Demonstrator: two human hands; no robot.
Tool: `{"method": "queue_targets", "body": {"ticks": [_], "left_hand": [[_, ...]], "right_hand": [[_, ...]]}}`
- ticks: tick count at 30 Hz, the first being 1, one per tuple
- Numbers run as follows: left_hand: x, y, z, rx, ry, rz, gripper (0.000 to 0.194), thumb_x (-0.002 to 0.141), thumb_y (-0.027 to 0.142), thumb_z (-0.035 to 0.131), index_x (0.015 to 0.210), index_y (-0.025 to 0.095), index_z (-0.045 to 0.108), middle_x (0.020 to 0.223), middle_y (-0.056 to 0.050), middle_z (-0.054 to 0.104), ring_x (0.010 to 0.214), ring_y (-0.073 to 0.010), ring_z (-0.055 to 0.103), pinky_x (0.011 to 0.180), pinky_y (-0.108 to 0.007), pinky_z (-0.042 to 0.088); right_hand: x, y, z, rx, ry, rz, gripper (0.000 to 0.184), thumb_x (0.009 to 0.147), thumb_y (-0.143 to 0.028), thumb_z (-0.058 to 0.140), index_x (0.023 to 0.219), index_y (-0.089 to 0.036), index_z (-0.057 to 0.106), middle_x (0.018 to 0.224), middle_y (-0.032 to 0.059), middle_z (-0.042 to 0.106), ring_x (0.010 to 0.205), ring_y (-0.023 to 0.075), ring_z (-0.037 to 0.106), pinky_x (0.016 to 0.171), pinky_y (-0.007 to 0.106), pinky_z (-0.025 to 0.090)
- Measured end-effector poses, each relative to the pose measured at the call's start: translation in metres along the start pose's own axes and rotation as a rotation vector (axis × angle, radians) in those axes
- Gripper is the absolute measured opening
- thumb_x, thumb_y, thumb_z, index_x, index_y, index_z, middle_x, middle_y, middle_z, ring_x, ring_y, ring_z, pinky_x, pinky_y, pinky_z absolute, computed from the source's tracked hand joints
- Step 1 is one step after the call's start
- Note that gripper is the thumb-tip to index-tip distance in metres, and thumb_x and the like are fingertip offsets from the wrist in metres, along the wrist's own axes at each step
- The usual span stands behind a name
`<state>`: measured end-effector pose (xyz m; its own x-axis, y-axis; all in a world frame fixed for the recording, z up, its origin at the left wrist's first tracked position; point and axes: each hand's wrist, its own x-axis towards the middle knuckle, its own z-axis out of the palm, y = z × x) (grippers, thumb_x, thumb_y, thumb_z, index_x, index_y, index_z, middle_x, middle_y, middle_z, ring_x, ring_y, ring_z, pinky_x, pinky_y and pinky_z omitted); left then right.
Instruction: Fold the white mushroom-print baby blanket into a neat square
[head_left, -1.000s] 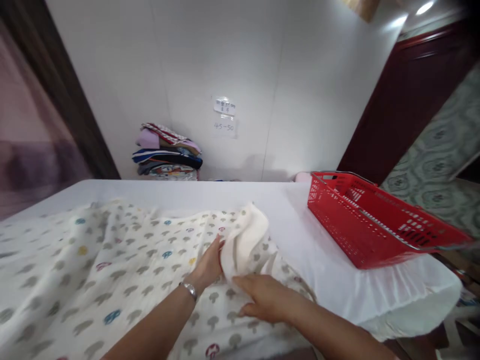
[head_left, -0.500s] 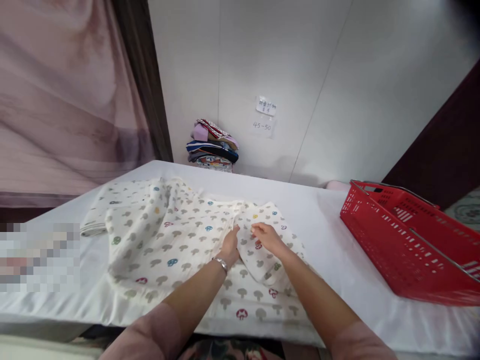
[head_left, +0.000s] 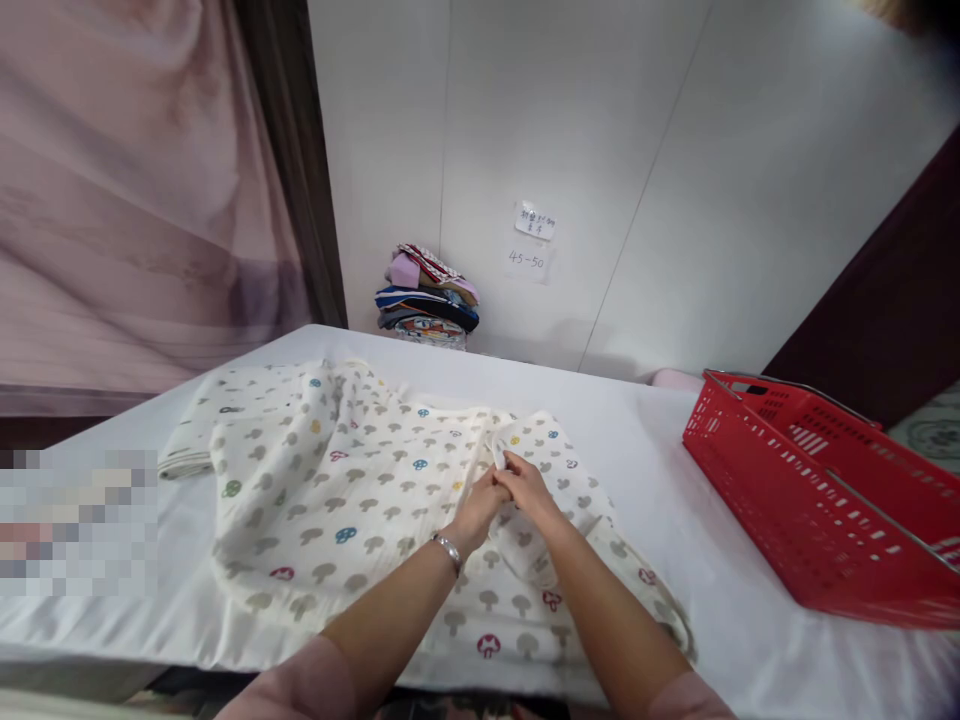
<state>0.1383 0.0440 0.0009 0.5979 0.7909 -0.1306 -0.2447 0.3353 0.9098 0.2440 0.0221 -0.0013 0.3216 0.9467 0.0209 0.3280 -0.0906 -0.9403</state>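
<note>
A cream cloth printed with small mushrooms (head_left: 337, 480) lies spread and rumpled across the white table (head_left: 645, 470). My left hand (head_left: 480, 505), with a metal watch on the wrist, and my right hand (head_left: 529, 485) meet at a fold of the cloth near its middle right. Both hands pinch the fabric edge, fingers closed on it. A folded flap of the same cloth lies just right of my hands.
A red plastic basket (head_left: 817, 500) stands on the table's right end. A stack of folded colourful clothes (head_left: 427, 300) sits at the back against the white wall, below two paper notes (head_left: 534, 240). A pink curtain (head_left: 142, 190) hangs at the left.
The view has swung left and pulled back over the table. My hands have come together, from lying apart on the cloth to pinching one fold between them.
</note>
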Motion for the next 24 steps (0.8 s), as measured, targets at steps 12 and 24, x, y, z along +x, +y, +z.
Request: {"method": "queue_targets", "body": {"ticks": [12, 24], "left_hand": [[0.033, 0.016, -0.023, 0.170, 0.431, -0.011, 0.012, 0.071, 0.025, 0.059, 0.076, 0.015, 0.061, 0.072, -0.005, 0.066, 0.072, -0.0200, 0.060, 0.066, -0.029, 0.045], [-0.021, 0.018, -0.009, 0.587, 0.258, 0.328, 0.028, 0.081, 0.043, 0.048, 0.073, 0.017, 0.057, 0.063, 0.002, 0.055, 0.059, -0.0113, 0.045, 0.055, -0.021, 0.034]], "right_hand": [[-0.007, -0.015, -0.049, -0.029, 0.213, -0.056, 0.029, 0.076, -0.033, 0.043, 0.087, -0.016, 0.063, 0.065, -0.0008, 0.056, 0.062, 0.0152, 0.050, 0.055, 0.024, 0.040], [-0.040, -0.042, -0.014, -0.475, 0.121, -0.390, 0.023, 0.084, -0.019, 0.038, 0.086, -0.021, 0.061, 0.073, 0.0020, 0.052, 0.070, 0.0159, 0.049, 0.066, 0.026, 0.038]]}}
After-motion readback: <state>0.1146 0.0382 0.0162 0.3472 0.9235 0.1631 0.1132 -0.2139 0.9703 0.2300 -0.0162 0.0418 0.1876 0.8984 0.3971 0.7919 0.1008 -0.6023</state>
